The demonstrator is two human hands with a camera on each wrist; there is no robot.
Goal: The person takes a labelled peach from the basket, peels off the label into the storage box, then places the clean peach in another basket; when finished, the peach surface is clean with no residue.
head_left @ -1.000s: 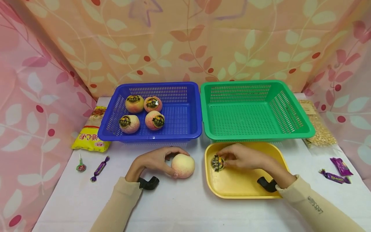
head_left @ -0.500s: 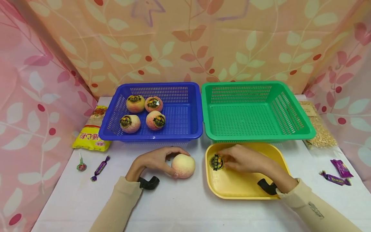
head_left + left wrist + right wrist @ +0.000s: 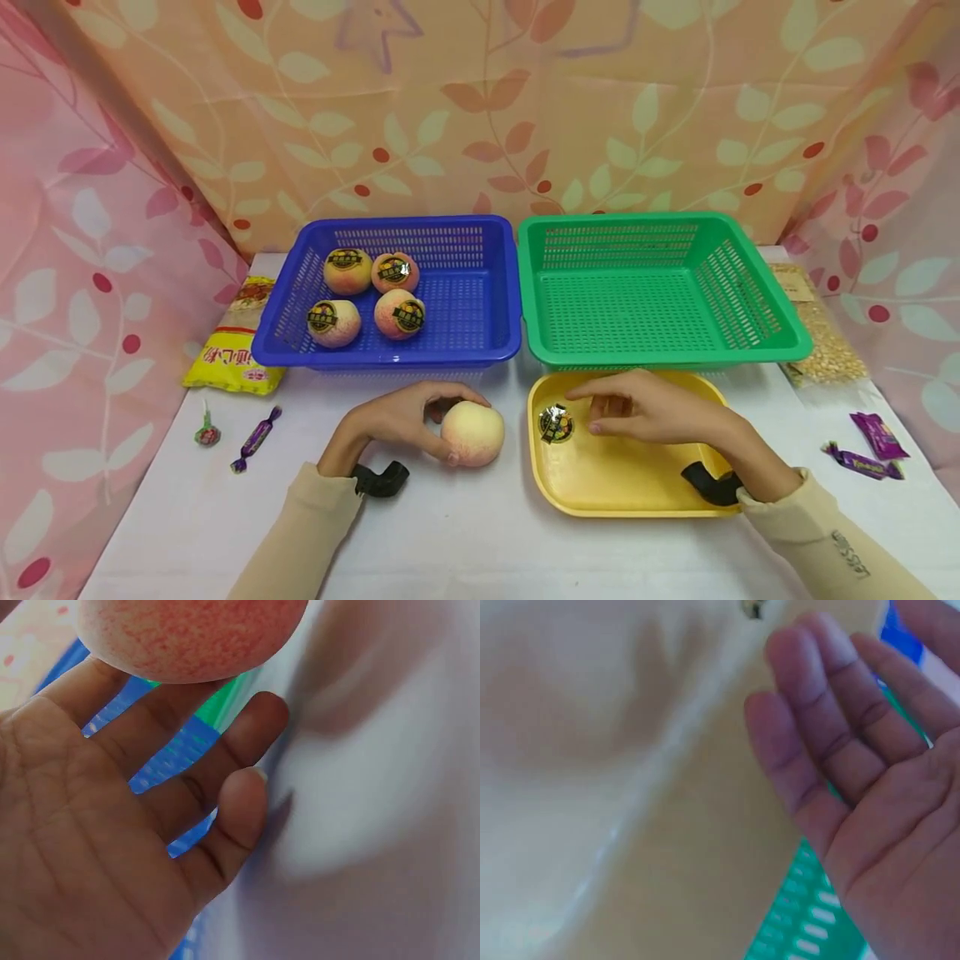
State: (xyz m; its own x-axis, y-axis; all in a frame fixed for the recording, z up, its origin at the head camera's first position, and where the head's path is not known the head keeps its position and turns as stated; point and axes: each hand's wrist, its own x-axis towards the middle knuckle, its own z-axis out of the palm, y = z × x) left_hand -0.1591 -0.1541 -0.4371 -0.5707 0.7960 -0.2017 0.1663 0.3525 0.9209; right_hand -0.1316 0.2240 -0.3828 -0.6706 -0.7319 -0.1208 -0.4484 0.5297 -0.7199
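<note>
Left hand (image 3: 401, 417) holds a round pink-yellow peach (image 3: 472, 432) on the white desk (image 3: 465, 533); right hand (image 3: 645, 408) hovers over a yellow plastic tray (image 3: 622, 479).

The left hand curls its fingers and thumb around the bare peach, which rests on the desk just in front of the blue plastic basket (image 3: 480, 333). The right hand is relaxed and holds nothing, with its fingers loosely bent above the tray. Just beside its fingertips, a round black-and-gold sticker (image 3: 557, 424) lies in the far left corner of the tray. Four peaches with the same stickers (image 3: 371, 293) lie in the left part of the blue basket. The green plastic basket (image 3: 757, 333) stands beside it, behind the tray.
</note>
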